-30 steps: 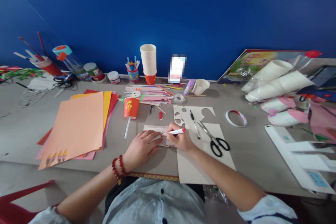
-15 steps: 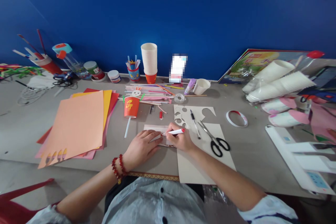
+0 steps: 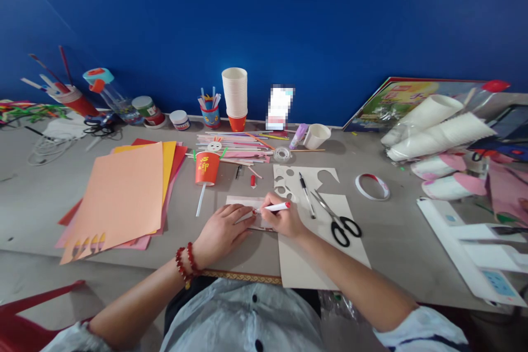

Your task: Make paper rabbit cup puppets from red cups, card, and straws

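Observation:
My right hand [image 3: 285, 219] grips a white marker [image 3: 277, 207] with a red end, its tip down at a pale pink strip of paper [image 3: 243, 199]. Flat on that strip lies my left hand [image 3: 223, 225], fingers stretched toward the marker tip. Both hands cover part of the paper, so any marks on it are hard to see. Just right of my right hand, a black-capped pen [image 3: 307, 196] and black-handled scissors [image 3: 337, 220] rest on white card [image 3: 325, 264]. An orange paper cup [image 3: 207, 169] with a rabbit face, green arms and a straw lies beyond my left hand.
Stacked coloured paper [image 3: 124, 192] lies on the left. Loose straws and sticks [image 3: 231, 146], a tape roll [image 3: 282, 154] and a tower of paper cups [image 3: 235, 93] stand along the back. To the right are a tape ring [image 3: 372, 187], bagged cups [image 3: 437, 135] and a white glue-gun-like device [image 3: 466, 253].

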Demonstrator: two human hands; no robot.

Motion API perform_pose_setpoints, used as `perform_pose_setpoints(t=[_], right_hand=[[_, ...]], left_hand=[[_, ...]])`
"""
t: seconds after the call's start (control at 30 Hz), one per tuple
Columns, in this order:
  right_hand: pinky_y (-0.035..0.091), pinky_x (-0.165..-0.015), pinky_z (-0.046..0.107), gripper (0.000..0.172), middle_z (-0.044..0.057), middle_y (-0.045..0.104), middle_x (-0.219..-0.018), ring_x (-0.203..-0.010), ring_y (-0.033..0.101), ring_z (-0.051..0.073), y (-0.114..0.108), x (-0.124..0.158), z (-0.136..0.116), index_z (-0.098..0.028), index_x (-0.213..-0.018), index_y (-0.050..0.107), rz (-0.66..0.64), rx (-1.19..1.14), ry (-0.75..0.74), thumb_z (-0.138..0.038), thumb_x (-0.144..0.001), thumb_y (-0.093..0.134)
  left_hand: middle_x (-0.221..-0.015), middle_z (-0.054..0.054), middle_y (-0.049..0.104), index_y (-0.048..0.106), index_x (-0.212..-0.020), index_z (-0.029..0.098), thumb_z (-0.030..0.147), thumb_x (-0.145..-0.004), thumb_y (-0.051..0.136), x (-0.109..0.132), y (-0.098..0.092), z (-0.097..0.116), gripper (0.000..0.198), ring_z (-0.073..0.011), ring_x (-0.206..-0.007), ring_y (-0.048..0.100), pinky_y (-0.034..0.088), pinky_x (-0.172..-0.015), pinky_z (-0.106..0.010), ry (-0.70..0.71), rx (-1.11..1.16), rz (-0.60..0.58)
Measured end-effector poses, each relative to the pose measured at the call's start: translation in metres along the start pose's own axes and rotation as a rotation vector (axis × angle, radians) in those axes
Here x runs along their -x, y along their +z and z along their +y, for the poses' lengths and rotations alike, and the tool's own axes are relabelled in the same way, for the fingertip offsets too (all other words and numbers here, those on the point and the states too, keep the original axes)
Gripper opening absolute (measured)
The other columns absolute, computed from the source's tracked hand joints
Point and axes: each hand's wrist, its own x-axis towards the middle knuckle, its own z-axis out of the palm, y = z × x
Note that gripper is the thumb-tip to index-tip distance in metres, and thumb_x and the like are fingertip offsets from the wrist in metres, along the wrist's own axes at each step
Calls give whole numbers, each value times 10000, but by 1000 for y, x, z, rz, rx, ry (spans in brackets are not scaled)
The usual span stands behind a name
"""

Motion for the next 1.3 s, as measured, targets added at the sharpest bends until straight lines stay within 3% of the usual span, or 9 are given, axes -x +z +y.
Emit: perform_pose_setpoints(t=[1.3], right_hand=[[326,-510,219,128,-37,559,-570,-513,470,109,-1,0,1,-216,-681,541,1,-1,-28,-244,-806,551]], left_hand=[[-1343,-76,614,615,-1261,230,315,-971,506,0,1,0,321,-261,-1181,563,492,-970,-441,-12,18,16]])
